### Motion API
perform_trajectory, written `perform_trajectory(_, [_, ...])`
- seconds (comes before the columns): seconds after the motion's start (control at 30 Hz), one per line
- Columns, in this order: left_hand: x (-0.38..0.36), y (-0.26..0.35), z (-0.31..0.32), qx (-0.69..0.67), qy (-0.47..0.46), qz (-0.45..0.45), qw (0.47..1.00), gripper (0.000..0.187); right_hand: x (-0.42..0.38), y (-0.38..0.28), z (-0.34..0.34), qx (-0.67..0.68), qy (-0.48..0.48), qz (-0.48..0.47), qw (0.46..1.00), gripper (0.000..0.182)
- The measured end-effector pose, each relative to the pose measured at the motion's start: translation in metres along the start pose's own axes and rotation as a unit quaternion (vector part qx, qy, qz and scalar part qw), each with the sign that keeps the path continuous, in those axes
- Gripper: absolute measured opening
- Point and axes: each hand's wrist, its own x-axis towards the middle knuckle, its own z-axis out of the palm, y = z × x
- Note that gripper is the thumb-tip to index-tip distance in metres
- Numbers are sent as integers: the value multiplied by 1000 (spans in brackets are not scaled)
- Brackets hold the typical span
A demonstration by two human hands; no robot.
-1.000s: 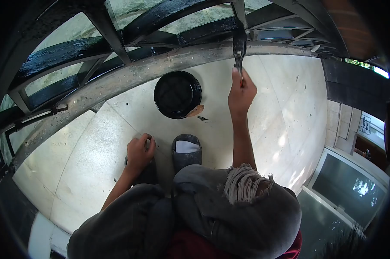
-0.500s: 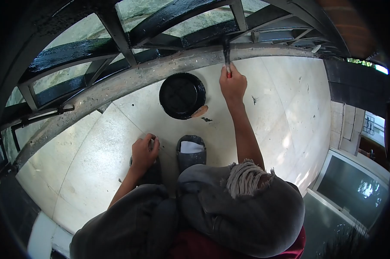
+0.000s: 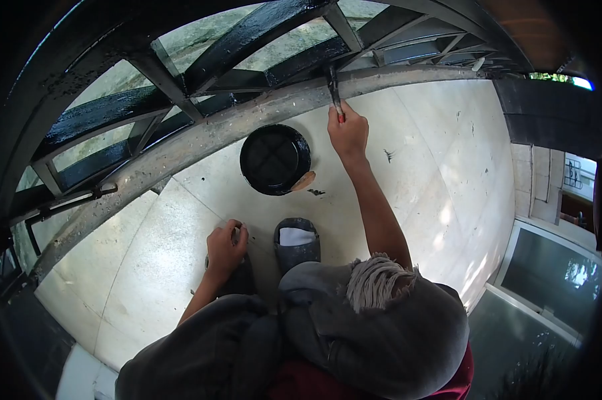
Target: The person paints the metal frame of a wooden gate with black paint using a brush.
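My right hand [image 3: 349, 133] is closed round the handle of a paintbrush [image 3: 334, 87], whose dark head reaches up to the lower bar of a black metal gate [image 3: 307, 63]. Left of that hand, a round black container [image 3: 275, 160] with dark paint in it stands on the pale floor. A brown, leaf-like piece [image 3: 303, 181] lies at its lower right edge. My left hand [image 3: 226, 248] hangs over my left shoe with its fingers curled; whether it holds anything is too small to make out.
A raised stone kerb [image 3: 214, 127] runs beneath the gate. Dark marks [image 3: 389, 156] spot the tiled floor [image 3: 421, 187] on the right. My grey shoe [image 3: 297, 243] stands below the container. A glass-panelled frame [image 3: 544, 267] is at the lower right.
The view has shifted a little. My right hand and the brush have moved slightly left along the gate's lower bar. My left hand keeps nearly the same pose.
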Motion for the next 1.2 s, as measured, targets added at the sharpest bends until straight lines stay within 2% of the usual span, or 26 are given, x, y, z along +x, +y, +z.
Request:
perform_trajectory(0.1, [0, 0, 0, -9, -2, -15, 1000, 9, 11, -23, -16, 57, 61, 14, 996, 25])
perform_trajectory(0.17, [0, -1, -1, -4, 3, -4, 1000, 8, 13, -22, -16, 91, 51, 50, 993, 24])
perform_trajectory(0.23, [2, 1, 1, -2, 13, 11, 1000, 8, 14, -10, 3, -27, -22, 14, 999, 20])
perform_trajectory(0.3, [0, 1, 0, -3, 2, 2, 1000, 8, 8, -13, -6, -15, 3, -7, 1000, 19])
perform_trajectory(0.37, [-1, -2, -1, 0, -2, 2, 1000, 8, 1, -30, -25, 102, 41, 72, 991, 21])
perform_trajectory(0.43, [0, -1, 1, -4, -2, 4, 1000, 8, -5, -23, -16, 119, 73, 72, 988, 21])
perform_trajectory(0.5, [1, 0, 1, 0, 7, 6, 1000, 9, -5, -15, -9, 45, 11, 57, 997, 20])
perform_trajectory(0.53, [2, 0, 1, 2, 9, 9, 1000, 9, 0, -16, -12, 69, -24, 65, 995, 21])
perform_trajectory(0.7, [0, -1, 0, 6, -7, 3, 1000, 9, 0, -21, -15, 138, 30, 79, 987, 24])
perform_trajectory(0.77, [1, 0, 1, 3, -2, 7, 1000, 9, 2, -16, -7, 99, -58, 96, 989, 24])
perform_trajectory(0.9, [1, -1, 1, -4, 6, 15, 1000, 10, 3, -25, -21, 141, -31, 118, 982, 23])
perform_trajectory(0.97, [0, -1, 1, -4, 6, 14, 1000, 9, 0, -19, -10, 29, -48, 82, 995, 23])
perform_trajectory(1.03, [2, -1, 1, -3, 9, 16, 1000, 9, -4, -23, -2, 21, -80, 81, 993, 18])
perform_trajectory(1.1, [0, -2, 0, -9, 1, 8, 1000, 9, -22, -42, -11, -48, -91, -43, 994, 24])
perform_trajectory(1.13, [-1, -4, 0, -9, -2, 10, 1000, 9, -25, -54, -22, -75, -156, -26, 985, 30])
perform_trajectory(1.2, [0, -6, 1, -21, -5, 5, 1000, 9, -23, -41, -20, -51, -122, -20, 991, 32])
